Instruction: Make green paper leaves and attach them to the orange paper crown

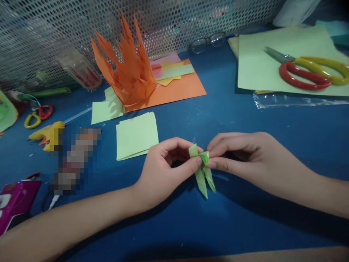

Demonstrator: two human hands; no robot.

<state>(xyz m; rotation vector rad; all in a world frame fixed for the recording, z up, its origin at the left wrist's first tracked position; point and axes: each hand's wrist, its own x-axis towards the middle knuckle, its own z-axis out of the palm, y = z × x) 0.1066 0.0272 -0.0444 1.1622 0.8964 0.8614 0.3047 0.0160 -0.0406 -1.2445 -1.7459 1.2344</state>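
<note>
Between my two hands is a small folded piece of light green paper, with two pointed strips hanging down and a short flap sticking up. My left hand pinches its middle between thumb and fingers. From the other side, the thumb and fingertips of my right hand close on a curled green fold at its upper right. My fingers hide part of the fold. Just behind my left hand lies a stack of light green paper squares. Farther back, an orange folded-paper piece with tall points stands upright.
Red-and-yellow scissors rest on green sheets at the right. Glasses lie by the perforated metal panel. On the left are a yellow glue gun, small scissors, a clear jar and a purple object.
</note>
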